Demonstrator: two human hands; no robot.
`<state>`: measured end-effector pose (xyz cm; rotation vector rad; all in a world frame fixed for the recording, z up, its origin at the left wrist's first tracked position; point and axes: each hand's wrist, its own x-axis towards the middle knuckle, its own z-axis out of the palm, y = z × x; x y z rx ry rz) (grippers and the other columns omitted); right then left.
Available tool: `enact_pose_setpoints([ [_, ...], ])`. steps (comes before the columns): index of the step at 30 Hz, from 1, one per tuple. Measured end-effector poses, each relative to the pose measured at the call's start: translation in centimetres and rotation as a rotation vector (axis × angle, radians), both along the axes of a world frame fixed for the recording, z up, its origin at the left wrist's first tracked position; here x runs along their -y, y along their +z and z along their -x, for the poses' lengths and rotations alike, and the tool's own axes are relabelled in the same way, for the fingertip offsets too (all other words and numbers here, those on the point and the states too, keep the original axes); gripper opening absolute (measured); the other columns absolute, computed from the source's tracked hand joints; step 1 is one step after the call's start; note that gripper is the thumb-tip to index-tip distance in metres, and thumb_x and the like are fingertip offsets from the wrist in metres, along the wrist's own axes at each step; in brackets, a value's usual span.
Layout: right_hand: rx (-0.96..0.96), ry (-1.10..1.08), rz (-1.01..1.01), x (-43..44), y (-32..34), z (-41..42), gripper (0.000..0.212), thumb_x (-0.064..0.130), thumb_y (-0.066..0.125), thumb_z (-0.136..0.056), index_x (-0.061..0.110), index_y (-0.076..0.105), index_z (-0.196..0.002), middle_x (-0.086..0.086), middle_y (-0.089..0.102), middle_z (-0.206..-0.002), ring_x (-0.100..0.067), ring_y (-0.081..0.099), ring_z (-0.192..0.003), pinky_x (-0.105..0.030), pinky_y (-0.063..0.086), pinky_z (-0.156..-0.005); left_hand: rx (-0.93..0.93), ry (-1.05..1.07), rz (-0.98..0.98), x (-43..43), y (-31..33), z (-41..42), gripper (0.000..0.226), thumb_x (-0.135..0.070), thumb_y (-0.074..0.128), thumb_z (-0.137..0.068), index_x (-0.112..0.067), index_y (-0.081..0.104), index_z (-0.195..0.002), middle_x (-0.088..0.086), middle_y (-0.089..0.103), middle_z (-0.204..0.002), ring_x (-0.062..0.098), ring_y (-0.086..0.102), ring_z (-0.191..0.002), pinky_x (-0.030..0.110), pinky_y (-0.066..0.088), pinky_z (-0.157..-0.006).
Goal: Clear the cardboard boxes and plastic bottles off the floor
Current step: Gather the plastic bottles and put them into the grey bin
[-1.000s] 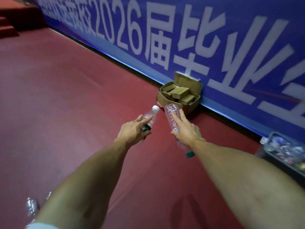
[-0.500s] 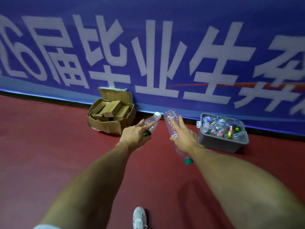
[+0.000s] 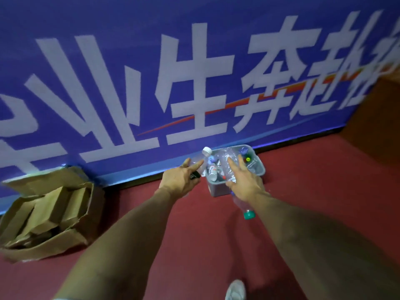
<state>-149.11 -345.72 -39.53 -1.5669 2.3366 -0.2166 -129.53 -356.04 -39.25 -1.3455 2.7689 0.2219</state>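
Note:
My left hand (image 3: 180,180) grips a clear plastic bottle with a white cap (image 3: 202,159), cap pointing up and away. My right hand (image 3: 244,184) holds a second clear bottle with a green cap (image 3: 243,207), cap pointing down toward me. Both hands are stretched out over the near-left side of a grey plastic bin (image 3: 217,190) that stands against the wall and holds several empty bottles. A large open cardboard box (image 3: 43,247) filled with smaller flattened cartons sits on the red floor at the left.
A blue banner wall (image 3: 194,72) with large white characters runs along the back. Red carpet floor (image 3: 194,245) lies between me and the bin. My white shoe (image 3: 236,291) shows at the bottom edge. A brown wooden surface (image 3: 381,109) rises at the far right.
The view has swung right and closer to the wall: the grey bin now lies right under my hands, the cardboard box has slid to the far left. Both hands still hold their bottles.

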Motion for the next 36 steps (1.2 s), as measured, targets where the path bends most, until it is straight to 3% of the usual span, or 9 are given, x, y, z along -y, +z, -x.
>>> enact_pose_setpoints([
  [10,0.033,-0.115,-0.042,12.2,-1.2,17.1,0.08,0.033,0.057,-0.099,0.04,0.005,-0.159,0.006,-0.012,-0.167,-0.033,0.051,-0.132,-0.037,0.043,-0.105,0.014,-0.072,-0.037,12.5,-2.0,18.3,0.063,-0.06,0.04,-0.1,-0.052,0.009,-0.154,0.0,0.014,-0.167,0.027,0.054,-0.13,0.038,0.049,-0.088],
  [13,0.021,-0.148,-0.029,15.1,-0.7,21.1,0.081,0.032,0.059,-0.099,0.039,0.005,-0.159,0.004,-0.01,-0.168,-0.029,0.043,-0.14,-0.037,0.039,-0.11,0.004,-0.057,-0.025,16.2,-1.4,22.1,0.063,-0.06,0.041,-0.1,-0.052,0.009,-0.155,-0.001,0.014,-0.167,0.028,0.055,-0.13,0.039,0.049,-0.09],
  [20,0.017,-0.147,-0.093,21.9,-0.3,26.9,0.081,0.034,0.057,-0.101,0.036,0.001,-0.16,0.002,-0.014,-0.167,-0.029,0.047,-0.136,-0.038,0.044,-0.107,0.017,-0.088,-0.048,23.7,-2.3,28.9,0.063,-0.062,0.038,-0.1,-0.053,0.005,-0.154,-0.003,0.013,-0.167,0.027,0.058,-0.126,0.037,0.049,-0.085],
  [26,0.005,-0.173,-0.119,28.4,-1.7,31.2,0.081,0.03,0.057,-0.101,0.035,0.001,-0.16,0.001,-0.014,-0.167,-0.028,0.045,-0.137,-0.036,0.042,-0.106,-0.024,-0.088,-0.091,30.7,-4.0,33.9,0.066,-0.059,0.039,-0.101,-0.049,0.003,-0.155,-0.001,0.015,-0.167,0.029,0.054,-0.13,0.039,0.05,-0.095],
  [31,0.028,-0.217,-0.136,31.8,-3.4,35.2,0.08,0.023,0.055,-0.101,0.033,0.002,-0.16,0.0,-0.013,-0.167,-0.031,0.044,-0.138,-0.037,0.04,-0.106,-0.053,-0.055,-0.114,34.8,-6.1,38.2,0.067,-0.055,0.038,-0.103,-0.044,0.001,-0.157,0.007,0.017,-0.166,0.032,0.059,-0.122,0.04,0.053,-0.093],
  [36,0.092,-0.275,-0.141,34.4,-6.2,39.6,0.081,0.028,0.058,-0.101,0.035,0.003,-0.16,0.0,-0.012,-0.167,-0.038,0.045,-0.136,-0.036,0.041,-0.105,0.015,-0.123,-0.175,37.2,-9.2,43.3,0.067,-0.056,0.036,-0.103,-0.046,-0.003,-0.156,0.005,0.01,-0.167,0.032,0.058,-0.124,0.042,0.049,-0.096],
])
